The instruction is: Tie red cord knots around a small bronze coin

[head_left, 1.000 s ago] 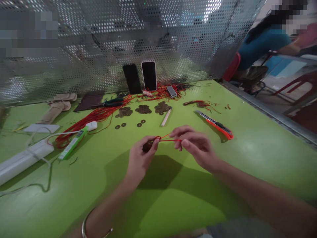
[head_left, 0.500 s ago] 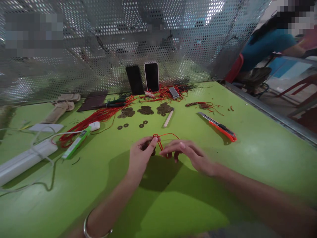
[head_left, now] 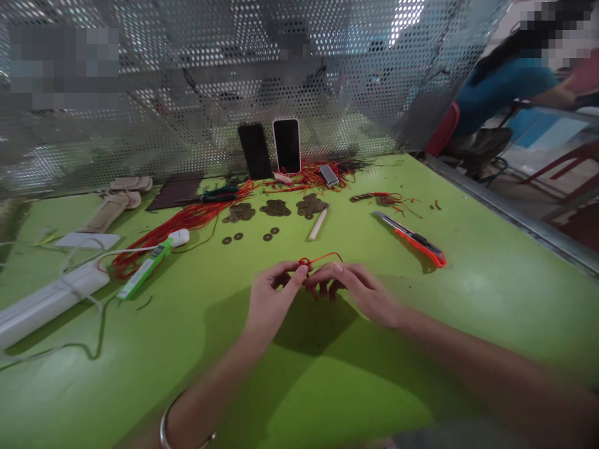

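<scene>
A thin red cord (head_left: pixel 327 255) is looped at the fingertips of my left hand (head_left: pixel 276 296), whose thumb and index finger pinch it. Close beside it, my right hand (head_left: pixel 362 290) has its fingers curled at the cord, with one strand arching above the knuckles. Short red ends hang below the fingertips. Beyond my hands lie small heaps of round holed coins (head_left: pixel 311 206) and a few loose ones (head_left: pixel 267 237). A pale stick (head_left: pixel 318 224) with a dark tip rests by the right heap.
An orange cutter (head_left: pixel 418 245) lies at right, blade out. A red cord bundle (head_left: pixel 163 234), green tool (head_left: pixel 146 269), pliers (head_left: pixel 218 194) and white power strip (head_left: pixel 51 305) are at left. Two phones (head_left: pixel 286 146) lean on the mesh. A person (head_left: pixel 510 93) sits far right.
My left hand has shifted right with the cord loop, and my right hand has moved slightly left. Their fingertips are now closer together, and the dark coins by my left fingers are no longer visible.
</scene>
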`<move>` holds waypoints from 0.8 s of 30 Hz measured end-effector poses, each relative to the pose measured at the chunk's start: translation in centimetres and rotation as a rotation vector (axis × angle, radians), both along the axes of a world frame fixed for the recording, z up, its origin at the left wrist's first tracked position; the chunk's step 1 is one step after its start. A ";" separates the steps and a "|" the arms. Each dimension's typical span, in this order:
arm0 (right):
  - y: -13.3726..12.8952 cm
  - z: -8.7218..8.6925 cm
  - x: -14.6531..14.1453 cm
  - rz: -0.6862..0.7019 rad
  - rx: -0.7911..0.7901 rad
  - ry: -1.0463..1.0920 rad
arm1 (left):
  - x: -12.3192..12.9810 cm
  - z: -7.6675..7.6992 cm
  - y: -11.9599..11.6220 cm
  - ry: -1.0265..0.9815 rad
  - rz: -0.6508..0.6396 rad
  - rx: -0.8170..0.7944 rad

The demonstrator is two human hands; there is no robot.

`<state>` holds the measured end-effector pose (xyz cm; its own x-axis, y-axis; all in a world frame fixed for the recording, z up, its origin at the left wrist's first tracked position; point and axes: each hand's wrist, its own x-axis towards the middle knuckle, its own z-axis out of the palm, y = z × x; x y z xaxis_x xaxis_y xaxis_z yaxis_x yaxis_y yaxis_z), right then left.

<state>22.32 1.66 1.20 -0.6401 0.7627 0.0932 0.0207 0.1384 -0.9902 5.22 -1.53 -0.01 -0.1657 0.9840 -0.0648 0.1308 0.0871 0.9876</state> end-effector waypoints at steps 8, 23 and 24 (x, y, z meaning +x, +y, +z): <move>0.5 0.3 0.5 -0.335 0.471 -0.165 | 0.0 0.2 0.0 0.010 -0.059 -0.024; 1.3 0.3 0.6 -0.172 0.479 -0.214 | 0.6 1.2 -0.1 0.028 -0.230 0.000; 1.3 0.3 0.6 -0.169 0.483 -0.229 | 0.6 1.3 -0.1 0.016 -0.244 -0.003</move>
<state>22.90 2.95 1.47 -0.5579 0.7613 0.3304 0.2891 0.5515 -0.7825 5.79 -1.58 1.28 0.0763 0.9948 -0.0669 0.1634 0.0537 0.9851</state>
